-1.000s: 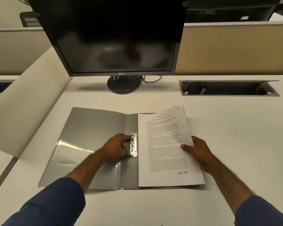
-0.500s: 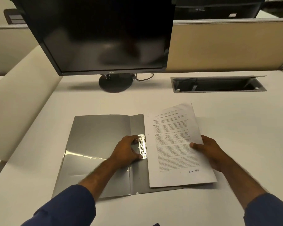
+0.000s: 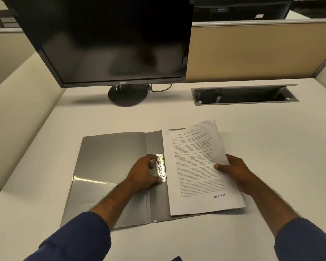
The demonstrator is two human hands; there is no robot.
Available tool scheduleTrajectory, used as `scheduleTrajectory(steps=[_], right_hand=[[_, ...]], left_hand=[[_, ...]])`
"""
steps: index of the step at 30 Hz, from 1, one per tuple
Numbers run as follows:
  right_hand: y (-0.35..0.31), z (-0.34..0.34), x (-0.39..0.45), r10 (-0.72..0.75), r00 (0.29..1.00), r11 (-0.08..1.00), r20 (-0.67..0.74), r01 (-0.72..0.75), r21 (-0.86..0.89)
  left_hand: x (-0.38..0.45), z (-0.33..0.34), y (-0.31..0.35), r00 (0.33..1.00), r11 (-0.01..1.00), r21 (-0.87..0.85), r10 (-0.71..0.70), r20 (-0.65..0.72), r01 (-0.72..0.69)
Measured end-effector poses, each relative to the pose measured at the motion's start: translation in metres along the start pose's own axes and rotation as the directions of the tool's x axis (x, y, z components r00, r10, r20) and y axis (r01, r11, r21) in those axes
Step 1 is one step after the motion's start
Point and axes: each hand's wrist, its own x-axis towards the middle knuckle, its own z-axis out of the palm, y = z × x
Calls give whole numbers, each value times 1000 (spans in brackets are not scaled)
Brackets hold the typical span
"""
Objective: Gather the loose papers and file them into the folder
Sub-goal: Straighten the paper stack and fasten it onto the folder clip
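A grey folder [image 3: 105,162] lies open and flat on the white desk. A metal clip [image 3: 161,167] runs along its spine. My left hand [image 3: 143,176] rests on the spine with thumb and fingers pinching that clip. A stack of printed papers [image 3: 196,166] lies on the folder's right half, its left edge with punch holes just right of the clip. My right hand [image 3: 235,173] grips the stack's right edge, thumb on top, fingers beneath, and lifts that edge slightly.
A black monitor [image 3: 109,40] on a round stand [image 3: 127,95] stands at the back of the desk. An open cable tray [image 3: 245,96] is set into the desk at back right. Beige partitions close off the back and left.
The view has shifted, so folder and papers sit further right in the picture. Both hands keep their holds; the stack's right edge seems slightly higher.
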Motion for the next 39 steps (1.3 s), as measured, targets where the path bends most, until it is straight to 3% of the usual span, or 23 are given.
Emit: scheduleTrajectory(steps=[5,8,11,15,19,31,39], right_hand=[[1,-1,1,-7,1000,1000,-2,7,-14],[2,-3,2,1,1000,1000,0,-1,1],[3,-4,3,10,1000,1000,3,-10,15],[2,-5,3,16,1000,1000,13,-16,22],[1,-6,4,32,999,998,21,-33,47],[-11,-5,9,41,994,992,104,-53,113],[-4,6,10,92,990,987,108,-105,122]], left_hand=[[-6,-14,-1,978,901,-397,-109,176,172],[-2,-20,1,967,850,-471,-156,200,235],[3,-20,6,968,829,-499,-215,132,253],[12,-11,13,979,884,-456,-169,-115,99],[27,-6,20,953,963,-263,-26,-303,-57],[53,-1,14,962,995,-99,-19,-274,-8],[53,-2,14,967,989,-144,-63,-248,27]])
